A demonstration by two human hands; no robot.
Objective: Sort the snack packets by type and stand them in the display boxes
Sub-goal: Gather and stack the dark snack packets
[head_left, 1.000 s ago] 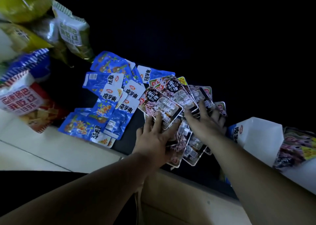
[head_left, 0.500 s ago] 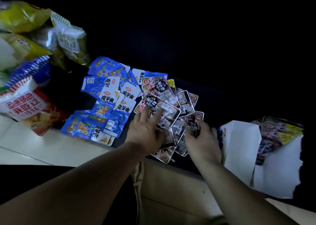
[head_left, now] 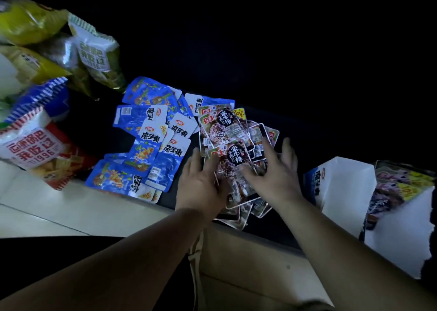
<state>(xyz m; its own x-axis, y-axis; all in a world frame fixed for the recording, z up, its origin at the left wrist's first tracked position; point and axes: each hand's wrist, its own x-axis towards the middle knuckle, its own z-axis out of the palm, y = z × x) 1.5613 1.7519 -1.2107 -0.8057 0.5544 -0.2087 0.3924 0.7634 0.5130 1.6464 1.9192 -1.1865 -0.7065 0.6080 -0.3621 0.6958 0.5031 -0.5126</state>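
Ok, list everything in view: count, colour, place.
blue packets: about a dozen, blue and white, lying flat left of centre
dark packets: a pile, too overlapped to count, brown-purple, centre
chip bags: several, yellow, green, red-white-blue, far left
boxes: two, white, right
table: one, black, under the packets
strap: one, pale, between the forearms
left hand: on the pile's left side
right hand: fingers spread, on the pile's right side
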